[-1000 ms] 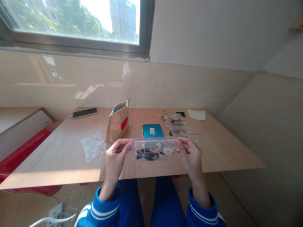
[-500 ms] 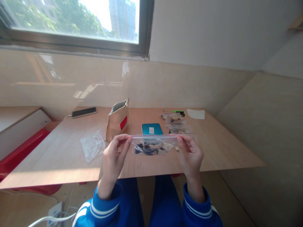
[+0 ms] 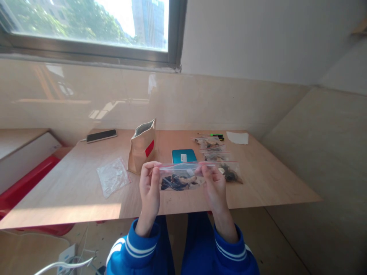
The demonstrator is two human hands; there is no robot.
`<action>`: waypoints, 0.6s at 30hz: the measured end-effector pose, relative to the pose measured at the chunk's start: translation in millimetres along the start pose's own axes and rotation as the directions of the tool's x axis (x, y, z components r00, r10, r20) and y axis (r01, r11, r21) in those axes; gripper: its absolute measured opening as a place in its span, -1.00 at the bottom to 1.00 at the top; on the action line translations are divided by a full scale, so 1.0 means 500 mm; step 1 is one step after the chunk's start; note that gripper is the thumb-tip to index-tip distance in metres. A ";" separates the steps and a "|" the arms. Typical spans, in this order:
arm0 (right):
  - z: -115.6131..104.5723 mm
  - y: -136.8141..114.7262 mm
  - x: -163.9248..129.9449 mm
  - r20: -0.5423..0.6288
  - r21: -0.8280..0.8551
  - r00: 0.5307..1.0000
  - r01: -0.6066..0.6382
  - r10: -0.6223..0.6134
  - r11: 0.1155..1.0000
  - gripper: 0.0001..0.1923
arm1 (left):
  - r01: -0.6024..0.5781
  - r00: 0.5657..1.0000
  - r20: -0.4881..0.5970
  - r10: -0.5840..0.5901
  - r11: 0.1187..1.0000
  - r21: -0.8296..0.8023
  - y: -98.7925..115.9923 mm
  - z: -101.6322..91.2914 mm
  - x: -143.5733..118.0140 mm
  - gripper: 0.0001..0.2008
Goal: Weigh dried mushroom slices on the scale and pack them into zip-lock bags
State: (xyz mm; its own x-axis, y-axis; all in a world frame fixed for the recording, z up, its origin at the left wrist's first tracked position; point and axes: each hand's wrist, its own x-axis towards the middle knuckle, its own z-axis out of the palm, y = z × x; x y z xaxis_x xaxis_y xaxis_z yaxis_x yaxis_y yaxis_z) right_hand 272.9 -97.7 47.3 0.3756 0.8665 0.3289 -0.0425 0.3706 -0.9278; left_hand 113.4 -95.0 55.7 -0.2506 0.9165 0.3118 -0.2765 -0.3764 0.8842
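Observation:
Between my two hands I hold up a clear zip-lock bag (image 3: 180, 182) with dark and pale dried pieces in its lower part. My left hand (image 3: 151, 185) pinches the red-lined zip edge at its left end. My right hand (image 3: 214, 187) pinches the same edge nearer the right end, thumb in front. The edge bows slightly between them. Just behind the bag lies a teal flat box (image 3: 183, 155) with a white label, partly hidden by it. To the right of my right hand rests another filled zip-lock bag (image 3: 232, 173).
A brown paper pouch (image 3: 142, 147) stands open left of centre, beside clear empty bags (image 3: 112, 177). More filled bags (image 3: 210, 143), a green-and-black tool (image 3: 217, 136) and white paper (image 3: 237, 138) lie back right. A phone (image 3: 101, 136) with a cable lies back left on the wooden table (image 3: 272, 179).
Both hands have moved closer together. My right hand has slid left along the zip edge, uncovering the filled bag at the right, and the held bag's top edge now bows.

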 end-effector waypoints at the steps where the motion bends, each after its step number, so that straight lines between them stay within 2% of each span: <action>1: -0.001 0.003 -0.001 -0.009 -0.004 1.000 -0.003 0.003 1.000 -0.72 | -0.017 1.000 0.014 0.017 1.000 0.001 -0.002 -0.004 0.000 -0.79; 5: -0.004 0.000 -0.004 -0.033 -0.065 0.999 -0.007 0.005 0.998 -0.72 | -0.062 0.996 0.061 0.058 0.996 0.059 -0.003 -0.010 0.001 -0.87; 10: -0.011 -0.019 -0.008 -0.048 -0.148 0.999 0.016 -0.023 0.989 -0.73 | -0.015 0.998 0.057 0.012 0.998 0.064 0.004 -0.011 0.003 -0.86; 14: -0.020 -0.028 -0.011 0.005 -0.137 0.998 0.066 -0.066 0.988 -0.77 | 0.025 0.998 0.054 -0.026 0.999 0.031 0.009 -0.016 0.004 -0.84; 18: -0.020 -0.035 -0.012 0.011 -0.164 0.986 0.167 -0.167 0.972 -0.81 | 0.046 0.998 0.037 -0.048 0.998 0.039 0.016 -0.021 0.005 -0.80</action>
State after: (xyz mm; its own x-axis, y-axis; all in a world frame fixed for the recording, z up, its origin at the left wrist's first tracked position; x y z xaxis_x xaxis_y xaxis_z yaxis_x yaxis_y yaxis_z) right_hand 280.5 -112.9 59.7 0.3672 0.7960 0.4812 0.1730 0.4498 -0.8762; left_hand 101.1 -97.0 59.8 -0.2022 0.9379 0.2819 -0.2515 -0.3279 0.9106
